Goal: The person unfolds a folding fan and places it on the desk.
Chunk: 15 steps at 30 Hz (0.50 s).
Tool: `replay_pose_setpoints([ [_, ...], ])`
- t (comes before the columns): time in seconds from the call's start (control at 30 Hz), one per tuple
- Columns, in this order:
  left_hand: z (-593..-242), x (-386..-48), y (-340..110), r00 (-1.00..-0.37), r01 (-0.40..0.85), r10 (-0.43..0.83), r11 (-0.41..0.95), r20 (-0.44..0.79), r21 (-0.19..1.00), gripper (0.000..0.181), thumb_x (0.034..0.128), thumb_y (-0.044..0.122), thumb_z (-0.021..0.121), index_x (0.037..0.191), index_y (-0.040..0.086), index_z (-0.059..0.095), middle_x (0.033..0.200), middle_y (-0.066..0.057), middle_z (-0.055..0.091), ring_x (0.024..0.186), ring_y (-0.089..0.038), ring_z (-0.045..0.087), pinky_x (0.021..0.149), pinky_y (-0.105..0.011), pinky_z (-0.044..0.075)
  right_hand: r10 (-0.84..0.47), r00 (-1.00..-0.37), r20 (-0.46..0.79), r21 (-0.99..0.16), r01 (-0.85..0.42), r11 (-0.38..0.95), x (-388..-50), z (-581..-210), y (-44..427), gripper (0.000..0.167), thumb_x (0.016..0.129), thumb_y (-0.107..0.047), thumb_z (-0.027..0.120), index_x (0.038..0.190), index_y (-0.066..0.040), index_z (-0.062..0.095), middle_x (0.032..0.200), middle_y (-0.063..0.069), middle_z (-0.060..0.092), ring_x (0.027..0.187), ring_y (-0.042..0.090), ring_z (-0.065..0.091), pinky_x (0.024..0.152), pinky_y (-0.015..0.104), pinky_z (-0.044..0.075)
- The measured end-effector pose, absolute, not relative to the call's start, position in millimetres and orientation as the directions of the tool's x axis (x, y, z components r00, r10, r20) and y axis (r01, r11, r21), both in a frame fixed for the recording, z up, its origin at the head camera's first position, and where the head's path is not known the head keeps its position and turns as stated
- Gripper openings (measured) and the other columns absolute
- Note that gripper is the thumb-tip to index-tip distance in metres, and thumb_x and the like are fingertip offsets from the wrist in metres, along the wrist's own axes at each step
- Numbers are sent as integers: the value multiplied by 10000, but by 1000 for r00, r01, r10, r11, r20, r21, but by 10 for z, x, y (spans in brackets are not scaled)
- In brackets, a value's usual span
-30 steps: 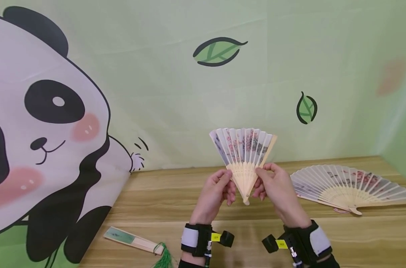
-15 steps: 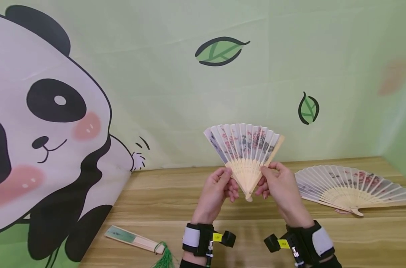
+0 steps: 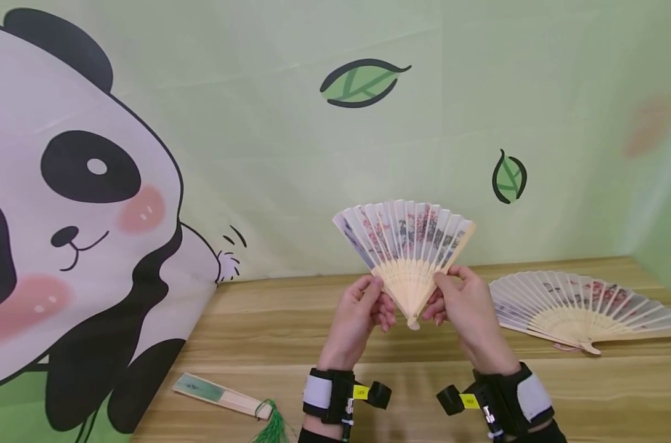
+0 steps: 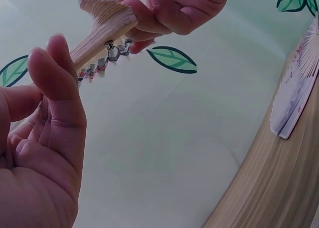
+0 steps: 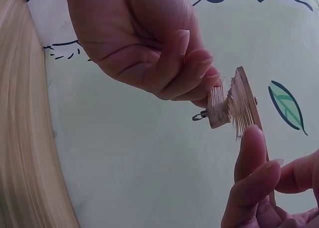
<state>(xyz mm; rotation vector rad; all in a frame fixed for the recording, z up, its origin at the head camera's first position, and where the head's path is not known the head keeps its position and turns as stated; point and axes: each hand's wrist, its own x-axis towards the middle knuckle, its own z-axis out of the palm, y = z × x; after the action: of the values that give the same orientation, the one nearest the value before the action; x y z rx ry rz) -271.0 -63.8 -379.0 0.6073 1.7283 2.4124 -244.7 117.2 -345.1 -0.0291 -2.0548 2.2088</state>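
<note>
A folding fan (image 3: 404, 243) with pale wooden ribs and a white leaf printed with red and grey is held up, partly spread, its pivot end downward. My left hand (image 3: 359, 317) pinches its left outer rib between thumb and fingers. On the opposite side, my right hand (image 3: 470, 314) pinches the right outer rib. The left wrist view shows the rib end of the fan (image 4: 107, 28) edge-on, with a small metal loop at the pivot. In the right wrist view the stacked ribs (image 5: 241, 108) run between both hands.
A similar fan (image 3: 585, 311) lies fully spread on the wooden table (image 3: 258, 344), right of my hands. At the front left lies a folded fan (image 3: 219, 395) with a green tassel (image 3: 271, 424). Behind stands a green backdrop (image 3: 269, 154) with a panda and leaves.
The held fan has spread wider and risen slightly. My right hand has shifted a little to the right, away from my left hand. The fans on the table have not moved.
</note>
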Motion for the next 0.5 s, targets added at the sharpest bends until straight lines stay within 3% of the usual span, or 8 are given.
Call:
replay_pose_setpoints([
  [0.33, -3784, -2704, -647, -919, 128, 305, -363, 248, 923, 257, 1036, 297, 498, 1027, 48, 561, 759, -29, 617, 594, -115, 590, 515, -197, 475, 120, -991, 64, -994, -74, -76, -2450, -3456, 1170, 286, 1028, -162, 442, 1237, 26, 390, 743, 131, 631, 544, 185, 646, 463, 261, 498],
  [0.5, -3779, -2721, -652, -920, 145, 291, -366, 261, 919, 257, 1040, 296, 486, 1011, 50, 555, 773, -32, 605, 602, -119, 582, 519, -203, 476, 140, -987, 80, -996, -85, -33, -2453, -3447, 1189, 238, 1035, -191, 451, 1161, 7, 414, 791, 148, 630, 576, 210, 663, 478, 268, 513],
])
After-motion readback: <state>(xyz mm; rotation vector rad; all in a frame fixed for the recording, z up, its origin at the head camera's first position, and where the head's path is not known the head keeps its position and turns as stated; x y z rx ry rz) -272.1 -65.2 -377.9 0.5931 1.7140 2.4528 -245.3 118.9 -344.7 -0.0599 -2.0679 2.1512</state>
